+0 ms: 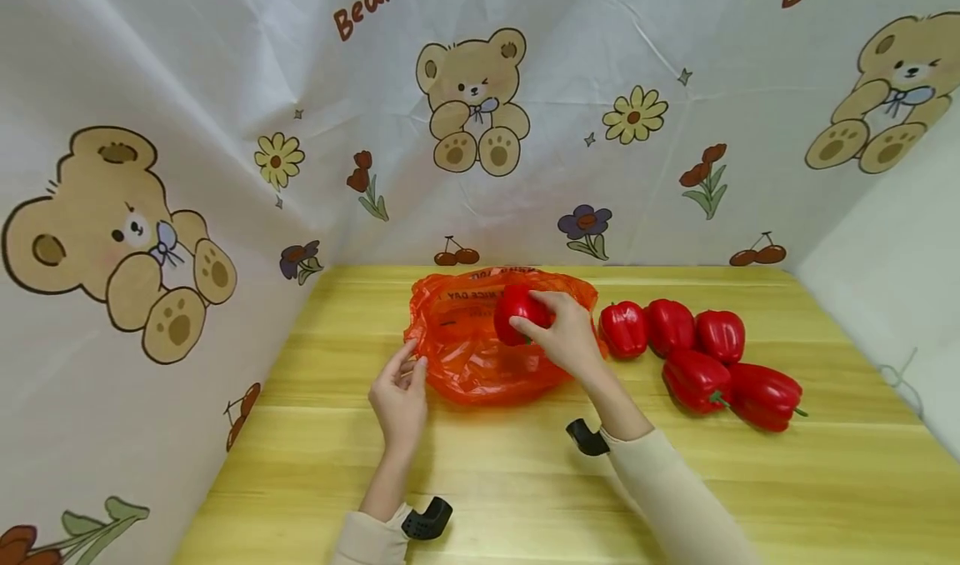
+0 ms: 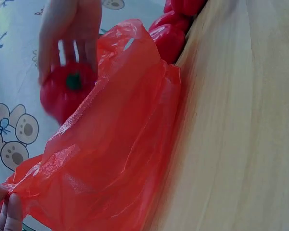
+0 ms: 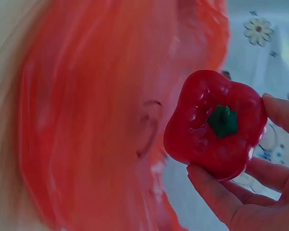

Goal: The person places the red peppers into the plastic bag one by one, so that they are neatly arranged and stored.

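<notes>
A red bell pepper (image 1: 513, 308) with a green stem is in my right hand (image 1: 567, 336), gripped between thumb and fingers over the mouth of an orange-red plastic bag (image 1: 480, 377). The right wrist view shows the stem end of this pepper (image 3: 192, 120) facing the camera. At the bag's left rim is my left hand (image 1: 399, 398); in the left wrist view its fingertips (image 2: 12, 211) pinch the thin plastic. The bag lies spread on the table with its mouth wide, printed letters showing inside.
Several more red bell peppers (image 1: 693, 379) lie grouped on the wooden table (image 1: 495, 482) to the right of the bag. A white sheet (image 1: 337, 115) printed with bears and flowers hangs behind and along the left side. A thin pale cord (image 1: 903, 377) is at the right edge.
</notes>
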Demonstrator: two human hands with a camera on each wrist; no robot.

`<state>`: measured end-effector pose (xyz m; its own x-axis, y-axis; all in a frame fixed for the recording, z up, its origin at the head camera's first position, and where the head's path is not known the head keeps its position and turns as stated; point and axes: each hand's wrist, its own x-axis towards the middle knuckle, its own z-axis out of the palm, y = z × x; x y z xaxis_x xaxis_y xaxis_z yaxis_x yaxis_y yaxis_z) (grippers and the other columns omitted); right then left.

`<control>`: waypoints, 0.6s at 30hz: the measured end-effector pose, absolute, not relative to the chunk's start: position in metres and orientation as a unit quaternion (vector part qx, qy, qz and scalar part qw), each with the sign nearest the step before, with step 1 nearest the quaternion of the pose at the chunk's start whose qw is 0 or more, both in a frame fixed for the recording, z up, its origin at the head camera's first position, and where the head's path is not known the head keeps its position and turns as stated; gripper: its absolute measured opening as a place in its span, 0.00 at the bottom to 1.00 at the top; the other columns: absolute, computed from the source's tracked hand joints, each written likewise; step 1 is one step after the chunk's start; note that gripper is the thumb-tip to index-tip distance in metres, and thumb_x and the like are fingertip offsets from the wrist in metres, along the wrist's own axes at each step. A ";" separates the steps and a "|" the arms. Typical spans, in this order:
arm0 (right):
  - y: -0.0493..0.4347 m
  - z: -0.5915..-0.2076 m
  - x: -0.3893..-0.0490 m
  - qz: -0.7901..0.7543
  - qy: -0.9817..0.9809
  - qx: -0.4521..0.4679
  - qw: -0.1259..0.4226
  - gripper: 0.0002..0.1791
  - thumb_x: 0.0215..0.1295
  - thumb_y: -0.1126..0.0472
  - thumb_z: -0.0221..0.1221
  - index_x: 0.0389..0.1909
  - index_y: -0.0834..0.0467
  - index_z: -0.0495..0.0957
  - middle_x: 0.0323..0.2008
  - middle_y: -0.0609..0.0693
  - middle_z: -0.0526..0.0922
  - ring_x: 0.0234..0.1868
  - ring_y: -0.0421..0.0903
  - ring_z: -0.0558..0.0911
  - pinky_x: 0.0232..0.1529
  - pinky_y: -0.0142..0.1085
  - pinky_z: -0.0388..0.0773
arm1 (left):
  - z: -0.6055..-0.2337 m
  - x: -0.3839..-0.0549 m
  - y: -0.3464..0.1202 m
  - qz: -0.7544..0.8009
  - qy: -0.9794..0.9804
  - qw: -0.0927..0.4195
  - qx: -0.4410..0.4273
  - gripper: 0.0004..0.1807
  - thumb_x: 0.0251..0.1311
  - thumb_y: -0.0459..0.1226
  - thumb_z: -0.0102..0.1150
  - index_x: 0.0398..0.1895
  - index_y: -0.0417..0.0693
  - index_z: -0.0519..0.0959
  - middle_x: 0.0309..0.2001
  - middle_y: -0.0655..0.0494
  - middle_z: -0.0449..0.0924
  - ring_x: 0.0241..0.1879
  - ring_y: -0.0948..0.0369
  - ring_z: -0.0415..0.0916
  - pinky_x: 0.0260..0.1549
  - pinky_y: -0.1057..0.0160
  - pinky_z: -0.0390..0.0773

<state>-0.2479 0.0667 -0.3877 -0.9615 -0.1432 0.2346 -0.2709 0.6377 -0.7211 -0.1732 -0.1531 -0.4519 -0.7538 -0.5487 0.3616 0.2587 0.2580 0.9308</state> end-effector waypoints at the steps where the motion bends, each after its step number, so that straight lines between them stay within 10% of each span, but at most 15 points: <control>1: 0.058 -0.391 -0.252 0.412 -0.901 0.116 0.071 0.32 0.59 0.50 0.68 0.62 0.60 0.75 0.61 0.61 0.76 0.60 0.60 0.74 0.57 0.56 0.76 | -0.452 -0.173 -0.153 -0.600 -0.718 0.337 0.100 0.15 0.58 0.26 0.64 0.50 0.39 0.84 0.42 0.41 0.86 0.37 0.54 0.81 0.31 0.78 0.78; 18: -0.035 -0.442 -0.293 0.447 -0.891 0.083 -0.009 0.33 0.60 0.51 0.68 0.62 0.64 0.74 0.57 0.60 0.79 0.55 0.58 0.77 0.56 0.48 0.79 | -0.455 -0.173 -0.154 -0.607 -0.713 0.340 0.085 0.16 0.59 0.27 0.64 0.51 0.40 0.84 0.43 0.43 0.85 0.37 0.52 0.81 0.33 0.80 0.77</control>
